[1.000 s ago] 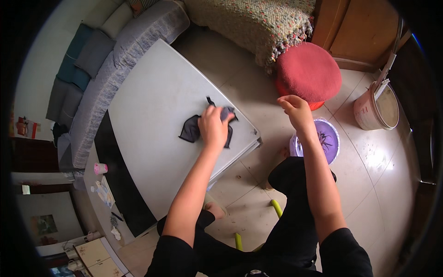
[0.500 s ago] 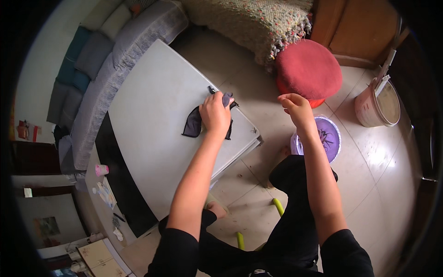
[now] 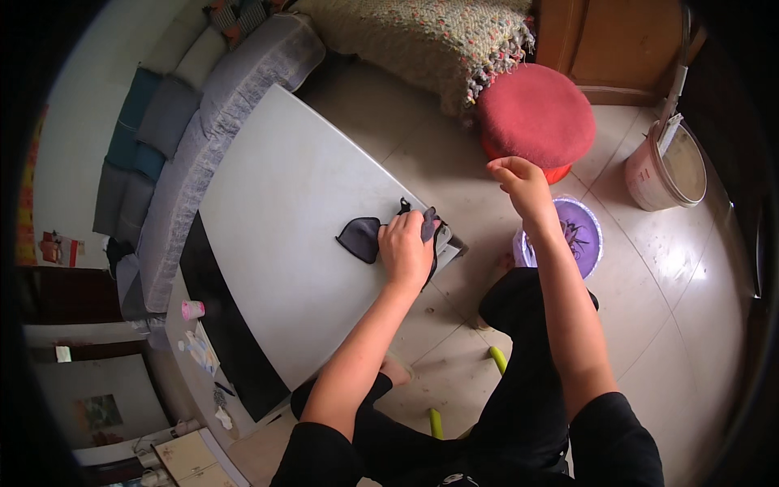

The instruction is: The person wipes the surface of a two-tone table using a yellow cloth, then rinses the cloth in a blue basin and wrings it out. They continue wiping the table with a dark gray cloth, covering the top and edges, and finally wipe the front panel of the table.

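Note:
My left hand [image 3: 407, 250] is closed on a dark grey cloth piece with black edging [image 3: 359, 239], at the near right corner of the grey-white table [image 3: 300, 187]. One rounded flap lies on the tabletop left of the hand. A bunched part shows above the fingers, and a dark strip hangs past the table edge. In the air to the right, my right hand [image 3: 529, 193] has thumb and fingertips pinched together. Whatever it holds, if anything, is too small to make out. Below that hand stands a purple-lined bin [image 3: 586, 231] with dark strands inside.
A red padded stool [image 3: 537, 114] stands beyond my right hand. Farther right is a pinkish bucket [image 3: 649, 180] with a pole. A grey sofa [image 3: 174, 199] runs along the table's left. A pink cup [image 3: 193, 310] sits at the table's left end.
My left hand and the cloth have moved right and nearer, toward the table corner. The right hand stays pinched in nearly the same place. The whole view has shifted slightly.

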Tool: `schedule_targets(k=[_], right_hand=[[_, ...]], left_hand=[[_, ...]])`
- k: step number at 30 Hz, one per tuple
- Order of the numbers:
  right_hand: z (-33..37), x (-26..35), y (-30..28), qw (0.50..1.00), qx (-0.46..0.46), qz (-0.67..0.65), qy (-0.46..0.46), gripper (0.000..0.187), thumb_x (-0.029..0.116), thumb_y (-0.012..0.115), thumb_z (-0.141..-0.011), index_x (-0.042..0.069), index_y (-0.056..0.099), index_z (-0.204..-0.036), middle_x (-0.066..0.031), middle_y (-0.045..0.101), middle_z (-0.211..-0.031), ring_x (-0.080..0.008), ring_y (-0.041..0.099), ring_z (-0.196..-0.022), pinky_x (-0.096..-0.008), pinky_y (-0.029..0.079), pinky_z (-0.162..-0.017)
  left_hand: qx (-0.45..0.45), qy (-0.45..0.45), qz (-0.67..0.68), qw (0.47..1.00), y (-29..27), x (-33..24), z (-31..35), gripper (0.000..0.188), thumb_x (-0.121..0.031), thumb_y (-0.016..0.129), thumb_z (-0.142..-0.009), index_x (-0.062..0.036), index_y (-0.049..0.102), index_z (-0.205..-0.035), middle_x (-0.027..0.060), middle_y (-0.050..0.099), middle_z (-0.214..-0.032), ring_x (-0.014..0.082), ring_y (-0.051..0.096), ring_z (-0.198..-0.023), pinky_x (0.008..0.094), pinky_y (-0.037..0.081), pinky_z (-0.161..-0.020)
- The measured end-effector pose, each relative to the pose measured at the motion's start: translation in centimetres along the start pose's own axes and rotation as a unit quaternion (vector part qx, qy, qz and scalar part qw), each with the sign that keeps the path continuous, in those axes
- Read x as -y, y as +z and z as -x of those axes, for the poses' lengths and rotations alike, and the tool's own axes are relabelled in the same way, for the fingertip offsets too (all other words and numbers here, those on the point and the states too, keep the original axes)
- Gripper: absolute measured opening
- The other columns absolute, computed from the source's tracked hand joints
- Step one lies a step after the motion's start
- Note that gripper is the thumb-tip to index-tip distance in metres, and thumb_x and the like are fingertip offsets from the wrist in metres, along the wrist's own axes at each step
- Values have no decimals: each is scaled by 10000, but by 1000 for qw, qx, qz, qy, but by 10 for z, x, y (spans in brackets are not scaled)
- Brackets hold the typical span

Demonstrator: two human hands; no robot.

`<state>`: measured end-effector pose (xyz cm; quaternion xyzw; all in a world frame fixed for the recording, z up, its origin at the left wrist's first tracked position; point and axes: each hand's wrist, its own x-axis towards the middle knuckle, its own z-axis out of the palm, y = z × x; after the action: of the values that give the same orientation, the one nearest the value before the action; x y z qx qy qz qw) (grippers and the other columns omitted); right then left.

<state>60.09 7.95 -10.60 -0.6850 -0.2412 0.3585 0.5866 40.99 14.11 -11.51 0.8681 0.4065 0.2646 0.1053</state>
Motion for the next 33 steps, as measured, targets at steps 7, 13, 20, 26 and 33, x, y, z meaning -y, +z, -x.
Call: schedule_targets(k=[7, 13, 20, 26, 33], right_hand=[[4, -2, 3, 1000, -3, -24, 2, 179, 170, 579, -786, 19, 624, -872, -10, 582, -739, -80, 486, -680, -221, 392, -620], [-10, -8, -1, 1000, 6, -25, -1, 170, 155, 574, -784, 21, 628, -875, -10, 576, -724, -76, 484, -669, -217, 389, -611], [1, -4, 8, 999, 7, -36, 8, 153, 152, 575, -774, 40, 629, -863, 29, 522, -662, -57, 422, -602, -202, 350, -549], [-4, 1, 3, 998, 22, -49, 30, 151, 166, 563, -790, 53, 626, -866, 34, 549, -731, -60, 450, -678, -208, 379, -636], [4, 12, -8, 999, 24, -37, 31, 173, 155, 527, -810, 35, 613, -901, -4, 584, -882, -87, 509, -844, -241, 401, -772]], left_hand=[[-54, -51, -92, 993, 0, 33, -46, 246, -225, 661, -713, -28, 516, -683, 148, 560, -661, 349, 529, -655, 428, 384, -583], [28, 49, 10, 998, 5, -18, 2, 272, -179, 698, -664, -50, 459, -655, 100, 552, -687, 287, 527, -715, 393, 353, -617], [-54, -46, -126, 989, 7, 12, -14, 232, -229, 634, -742, -51, 487, -712, 124, 554, -711, 311, 524, -718, 404, 373, -606], [48, 63, 3, 997, -43, 34, 59, 257, -220, 667, -696, -66, 461, -702, 88, 505, -694, 282, 490, -710, 392, 347, -626], [-48, -61, -207, 975, -37, 127, -27, 230, -272, 580, -787, -65, 480, -784, 94, 545, -789, 283, 509, -813, 407, 371, -675]])
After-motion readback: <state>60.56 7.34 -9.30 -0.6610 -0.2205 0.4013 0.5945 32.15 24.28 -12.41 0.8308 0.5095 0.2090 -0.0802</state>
